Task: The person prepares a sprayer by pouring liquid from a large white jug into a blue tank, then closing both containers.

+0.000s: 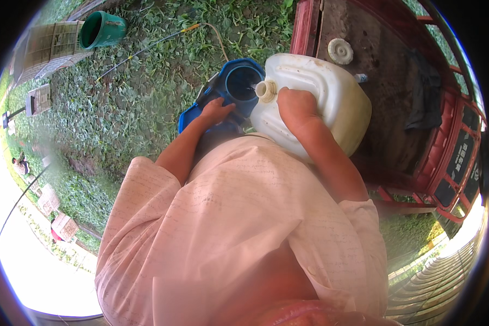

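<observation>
Head view: the red cart [386, 60] stands at right, and beside it the jug [334, 95] is tilted, its neck [265, 91] at the open top of the blue tank [221, 84]. A weak one-handed hold could let the jug roll or drop; too steep a tilt could splash liquid past the opening. The jug looks bulky, off-white and smudged, with rounded corners and no cap on. The right hand [298, 106] is clenched at its top; the left hand [217, 111] lies over the tank's near side, whether gripping I cannot tell. A pale cap [340, 51] lies on the cart.
</observation>
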`<action>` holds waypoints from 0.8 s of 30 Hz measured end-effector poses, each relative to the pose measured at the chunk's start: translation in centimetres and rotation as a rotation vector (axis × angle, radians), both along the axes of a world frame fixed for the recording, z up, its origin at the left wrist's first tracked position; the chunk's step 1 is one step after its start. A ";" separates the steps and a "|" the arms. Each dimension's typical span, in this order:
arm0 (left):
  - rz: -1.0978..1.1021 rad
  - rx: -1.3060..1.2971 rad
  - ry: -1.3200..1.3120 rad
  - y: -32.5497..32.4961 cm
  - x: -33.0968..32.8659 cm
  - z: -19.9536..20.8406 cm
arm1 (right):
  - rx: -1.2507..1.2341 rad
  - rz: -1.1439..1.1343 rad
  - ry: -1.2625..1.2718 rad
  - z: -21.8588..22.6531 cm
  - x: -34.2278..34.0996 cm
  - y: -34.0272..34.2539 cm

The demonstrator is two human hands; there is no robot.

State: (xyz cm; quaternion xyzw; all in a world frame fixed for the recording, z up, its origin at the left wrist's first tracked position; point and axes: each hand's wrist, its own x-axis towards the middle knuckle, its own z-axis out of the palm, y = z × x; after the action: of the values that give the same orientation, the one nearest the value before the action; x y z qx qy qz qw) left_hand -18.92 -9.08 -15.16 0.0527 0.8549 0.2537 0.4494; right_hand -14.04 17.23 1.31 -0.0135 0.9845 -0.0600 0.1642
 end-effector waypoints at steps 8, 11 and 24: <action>0.036 -0.016 -0.061 0.4 0.0 0.3 | 0.001 -0.001 -0.027 0.1 0.1 0.1; 0.041 -0.013 -0.035 0.3 0.1 -0.1 | -0.005 -0.004 -0.001 0.2 0.1 0.1; 0.077 -0.043 -0.054 1.1 -0.1 2.2 | 0.000 -0.017 -0.042 -0.2 0.0 0.1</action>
State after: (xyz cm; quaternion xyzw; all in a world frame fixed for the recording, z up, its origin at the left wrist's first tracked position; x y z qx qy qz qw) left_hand -19.04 -8.00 -12.92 0.0031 0.8491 0.2538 0.4633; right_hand -14.00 17.36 1.11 -0.0041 0.9809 -0.0616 0.1842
